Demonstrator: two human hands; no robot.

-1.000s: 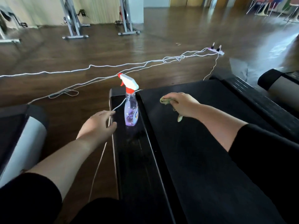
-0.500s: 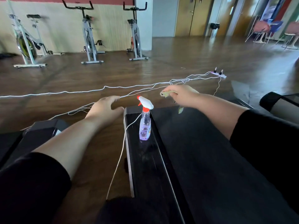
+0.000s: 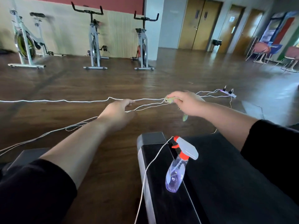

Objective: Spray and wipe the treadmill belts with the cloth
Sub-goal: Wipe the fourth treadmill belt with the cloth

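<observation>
Cloth mostly hidden inside right hand, only green scraps showing. Left hand fingertips hidden behind knuckles; contact with white cable unclear. Treadmill belt cut off at 5 o'clock. Exercise bikes at 11 o'clock motion-blurred.

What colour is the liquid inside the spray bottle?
Pale purple; the spray bottle shows best in the head view.

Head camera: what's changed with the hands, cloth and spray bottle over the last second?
The right hand lifted the cloth off the treadmill belt and now holds it forward in the air, still gripped. The left hand left the side rail and rose forward too, holding nothing. The view tilted up. The spray bottle stayed standing on the rail, untouched.
</observation>
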